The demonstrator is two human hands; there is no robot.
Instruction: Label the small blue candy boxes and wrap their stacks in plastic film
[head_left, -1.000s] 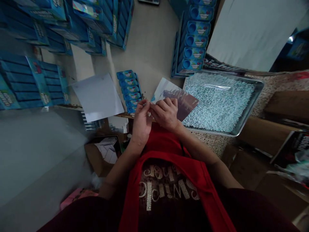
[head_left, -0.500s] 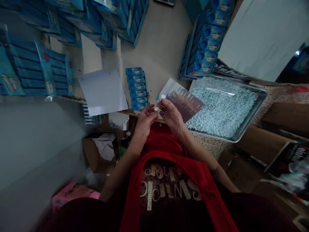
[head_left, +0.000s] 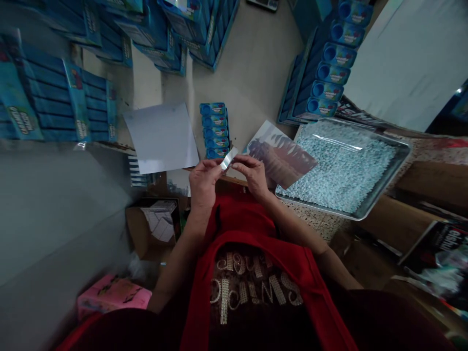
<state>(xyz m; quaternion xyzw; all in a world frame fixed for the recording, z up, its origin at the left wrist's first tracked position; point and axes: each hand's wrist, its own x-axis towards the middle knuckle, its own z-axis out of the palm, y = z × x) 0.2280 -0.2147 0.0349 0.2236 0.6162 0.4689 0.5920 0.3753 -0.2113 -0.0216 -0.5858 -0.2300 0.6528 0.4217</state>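
In front of a short row of blue printed boxes (head_left: 215, 132), the right hand (head_left: 256, 177) is half curled; its hold I cannot tell. Just beside it, the left hand (head_left: 203, 186) pinches a narrow, shiny silver-coloured strip (head_left: 229, 158) between thumb and fingers.

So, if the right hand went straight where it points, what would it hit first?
Probably the shiny strip held by the left hand; whether the right hand touches it now is unclear.
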